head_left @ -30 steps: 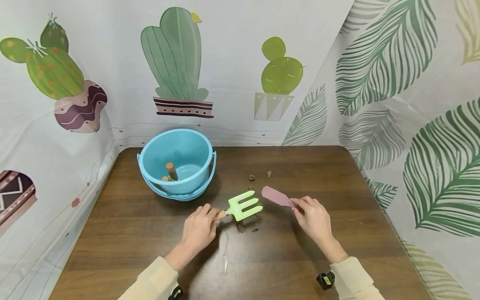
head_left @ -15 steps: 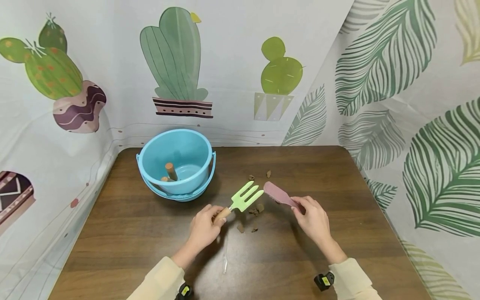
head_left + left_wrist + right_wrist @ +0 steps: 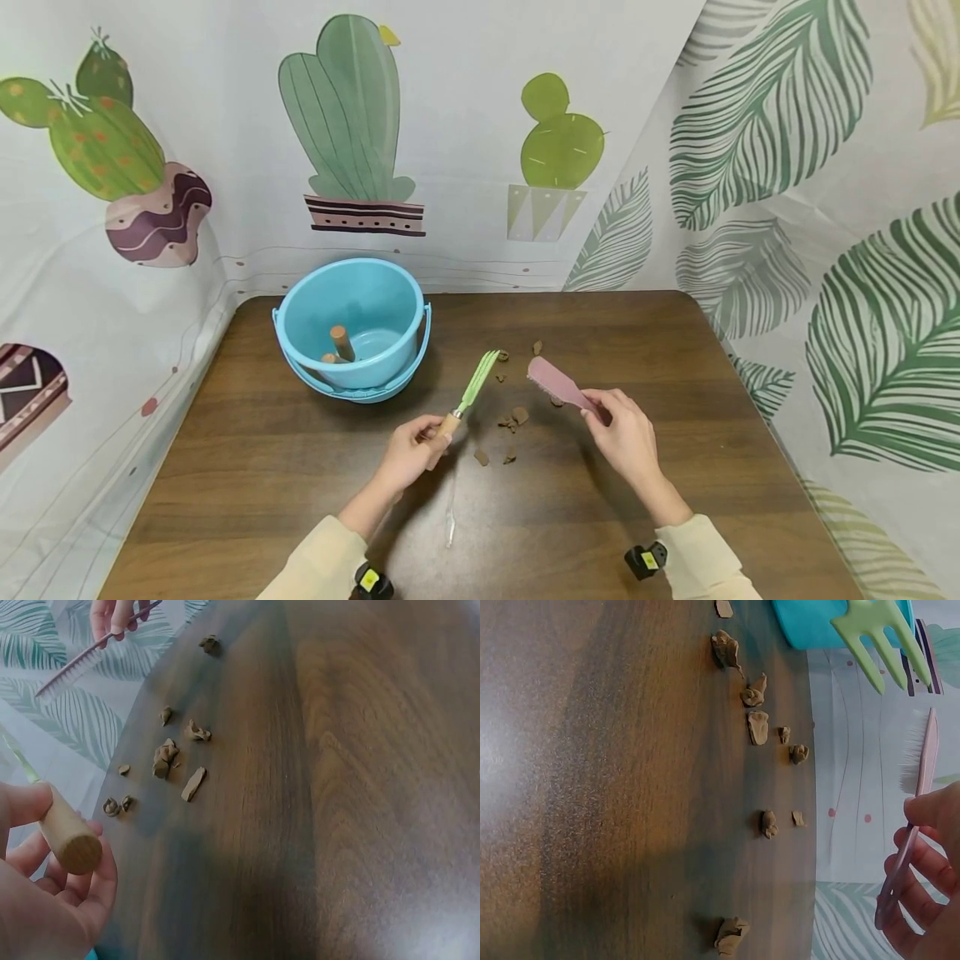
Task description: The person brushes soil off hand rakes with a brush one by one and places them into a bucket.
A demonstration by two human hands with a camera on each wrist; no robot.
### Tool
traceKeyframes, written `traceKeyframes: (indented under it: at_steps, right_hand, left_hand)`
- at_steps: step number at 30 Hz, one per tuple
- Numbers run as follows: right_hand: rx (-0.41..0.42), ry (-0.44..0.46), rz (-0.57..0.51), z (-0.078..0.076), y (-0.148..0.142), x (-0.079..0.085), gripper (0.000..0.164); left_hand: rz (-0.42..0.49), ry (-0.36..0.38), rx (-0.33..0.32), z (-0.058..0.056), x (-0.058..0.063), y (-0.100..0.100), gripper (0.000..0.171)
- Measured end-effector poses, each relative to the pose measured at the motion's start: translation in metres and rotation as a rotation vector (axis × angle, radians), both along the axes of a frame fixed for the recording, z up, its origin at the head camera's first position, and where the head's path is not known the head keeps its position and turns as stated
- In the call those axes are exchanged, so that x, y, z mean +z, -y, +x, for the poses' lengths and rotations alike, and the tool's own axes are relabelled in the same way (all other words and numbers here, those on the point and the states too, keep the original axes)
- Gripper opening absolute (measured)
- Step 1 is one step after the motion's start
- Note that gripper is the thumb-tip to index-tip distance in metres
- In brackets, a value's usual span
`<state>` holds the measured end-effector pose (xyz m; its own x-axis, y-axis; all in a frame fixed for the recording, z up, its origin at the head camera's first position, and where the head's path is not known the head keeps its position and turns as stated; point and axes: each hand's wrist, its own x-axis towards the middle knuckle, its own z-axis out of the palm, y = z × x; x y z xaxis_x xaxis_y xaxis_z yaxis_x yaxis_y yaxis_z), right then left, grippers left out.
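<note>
My left hand (image 3: 408, 452) grips the wooden handle of a garden hand fork (image 3: 477, 383) with light green tines. Its tines are tilted nearly edge-on in the head view, pointing away toward the back of the table. A pink brush (image 3: 557, 383) is held in my right hand (image 3: 624, 433), its pale bristles plain in the right wrist view. Brown clay-like crumbs (image 3: 519, 415) lie scattered on the wood between and beyond the hands. Fork and brush are apart, both held above the tabletop.
A light blue bucket (image 3: 352, 279) stands at the back left of the dark wooden table (image 3: 600, 333), two brown stick ends (image 3: 342, 342) showing inside. A thin clear strip (image 3: 450, 521) lies in front. Behind hangs a cloth (image 3: 465, 125) printed with cacti and leaves.
The fork has swung upward and turned edge-on, moving off the crumbs it overlapped before. The brush has tilted and shifted slightly back; the crumbs between the hands show more fully now.
</note>
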<state>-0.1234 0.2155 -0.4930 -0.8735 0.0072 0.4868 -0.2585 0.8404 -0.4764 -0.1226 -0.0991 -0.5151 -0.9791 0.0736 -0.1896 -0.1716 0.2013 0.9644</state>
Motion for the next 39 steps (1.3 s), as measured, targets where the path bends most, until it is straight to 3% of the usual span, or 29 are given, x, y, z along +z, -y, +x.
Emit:
traceKeyframes:
  at_steps: [8,23,34,39]
  right_hand:
    - [-0.011,-0.009,-0.027,-0.0005,0.0015,-0.0003,0.024]
    - [-0.007,-0.045,-0.051,-0.0014,0.0058,-0.0018,0.023]
    - [0.004,-0.062,-0.050,-0.0022,0.0077,-0.0021,0.024]
    - [0.021,-0.082,-0.050,-0.0024,0.0089,-0.0013,0.023]
  left_hand:
    - [0.177,0.152,-0.047,-0.0001,-0.0004,-0.0020,0.031]
    - [0.520,0.320,-0.194,0.0028,-0.0022,-0.0073,0.045]
    - [0.769,0.406,-0.275,0.0057,0.0001,-0.0065,0.041]
    - [0.839,0.395,-0.340,0.0079,-0.0006,-0.0060,0.034]
